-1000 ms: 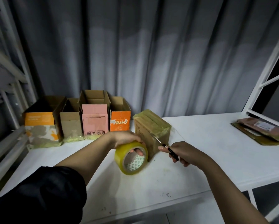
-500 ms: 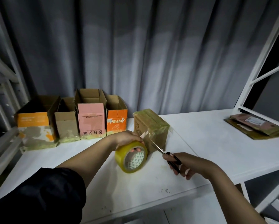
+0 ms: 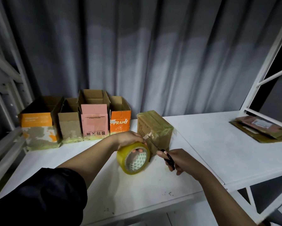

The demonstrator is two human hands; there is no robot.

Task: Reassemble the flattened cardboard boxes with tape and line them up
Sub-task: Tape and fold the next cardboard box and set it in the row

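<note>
I see left hand (image 3: 128, 139) gripping tape roll (image 3: 133, 158) just before taped box (image 3: 155, 128), keeping strip taut; right hand (image 3: 177, 160) clamps scissors (image 3: 163, 153), seemingly cutting.

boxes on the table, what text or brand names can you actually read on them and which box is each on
"PRAMY": white letters on the orange box, fourth in the row.
Four dark Chinese characters, upside down: low on the pink box; not clear enough to quote.
Pale line of print on the orange band of the leftmost box: too blurred.
Dark print on the side of the taped box: too small.
Label on the flattened cardboard: unreadable.
</note>
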